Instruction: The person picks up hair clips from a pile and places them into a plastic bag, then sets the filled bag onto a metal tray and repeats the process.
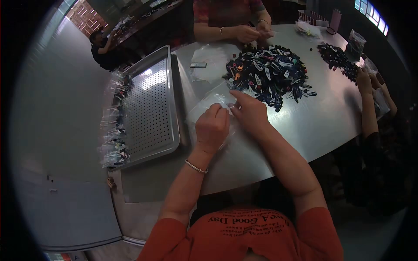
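My left hand (212, 127) is closed, its fingertips pinching the edge of a clear plastic bag (223, 100). Close beside it, my right hand (251, 114) has its index finger stretched out, while the thumb and curled fingers meet the bag's edge near the left fingertips. More flat clear bags (198, 111) lie on the metal table under and around both hands. Just beyond my right hand rises a large heap of hair clips (272, 71), mostly dark, with some pale and orange pieces. My palms hide part of the bag.
Left of my hands stands a perforated metal tray (148, 106), with bagged clips (114, 130) along its far-left side. A small dark flat object (198, 65) rests on stacked bags (211, 58). Opposite, a person's hands (254, 32) work; another person's hands (365, 80) are near a smaller clip pile (337, 58).
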`<act>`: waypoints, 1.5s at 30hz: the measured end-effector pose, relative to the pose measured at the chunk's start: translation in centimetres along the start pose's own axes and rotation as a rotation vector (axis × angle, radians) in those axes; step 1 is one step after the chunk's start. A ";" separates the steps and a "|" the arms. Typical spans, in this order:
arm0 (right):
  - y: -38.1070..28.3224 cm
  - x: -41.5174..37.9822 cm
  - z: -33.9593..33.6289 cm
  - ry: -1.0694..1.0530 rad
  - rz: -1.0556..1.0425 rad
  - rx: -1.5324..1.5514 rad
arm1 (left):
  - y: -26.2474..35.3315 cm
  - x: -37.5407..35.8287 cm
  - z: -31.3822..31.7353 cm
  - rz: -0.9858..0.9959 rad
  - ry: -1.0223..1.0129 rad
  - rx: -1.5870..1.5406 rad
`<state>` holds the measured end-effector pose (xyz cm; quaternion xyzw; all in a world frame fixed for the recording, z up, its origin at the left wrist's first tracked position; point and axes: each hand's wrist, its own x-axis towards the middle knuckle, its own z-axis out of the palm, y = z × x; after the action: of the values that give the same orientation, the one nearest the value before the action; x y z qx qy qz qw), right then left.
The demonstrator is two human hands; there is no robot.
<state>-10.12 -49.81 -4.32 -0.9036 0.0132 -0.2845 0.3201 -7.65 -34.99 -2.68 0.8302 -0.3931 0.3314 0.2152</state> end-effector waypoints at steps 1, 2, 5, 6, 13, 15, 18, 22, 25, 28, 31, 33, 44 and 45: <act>0.1 0.0 0.1 0.000 0.001 -0.002 | 0.1 0.0 0.0 0.023 0.043 -0.023; 0.2 0.1 0.1 0.042 0.015 -0.031 | 0.1 0.0 0.0 0.023 0.045 -0.025; 0.4 0.3 0.2 0.121 0.022 -0.037 | 0.4 0.0 -0.3 0.029 0.129 -0.173; 0.3 0.3 0.1 0.153 0.017 -0.010 | 1.0 0.2 -0.6 -0.103 0.214 -0.298; -1.0 -0.1 0.3 -0.068 0.088 0.537 | -2.3 -0.7 0.6 -0.927 0.007 -2.157; -1.0 -0.2 0.8 -0.077 -0.137 0.384 | -1.4 -0.4 -0.2 -0.949 0.004 -2.153; -1.4 -0.4 0.5 -0.132 -0.112 0.262 | -1.6 -1.1 0.3 -0.985 -0.008 -2.162; -2.3 0.0 0.2 0.018 -0.284 0.109 | -1.4 -0.4 0.3 -1.214 0.062 -2.102; -2.8 0.1 0.6 0.133 -0.324 -0.043 | -1.5 -0.7 0.3 -1.196 0.081 -2.138; -2.5 -0.2 0.6 0.188 -0.402 -0.049 | -1.5 -0.7 0.0 -1.245 0.064 -2.157; -2.2 -0.2 1.1 0.198 -0.522 -0.103 | -2.0 -1.3 0.9 -1.217 0.069 -2.204; -2.4 -0.2 0.9 0.241 -0.458 0.063 | -2.5 -1.4 1.0 -1.224 0.086 -2.290; -3.3 -0.3 0.8 0.190 -0.621 -0.083 | -2.1 -1.7 0.7 -1.300 0.092 -2.161; -3.3 -0.4 0.9 0.161 -0.667 -0.112 | -2.1 -1.8 0.9 -1.263 0.079 -2.190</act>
<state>-10.49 -46.64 -3.15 -0.8490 -0.2418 -0.4426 0.1574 -6.48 -33.31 -4.77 0.2499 0.0095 -0.3022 0.9198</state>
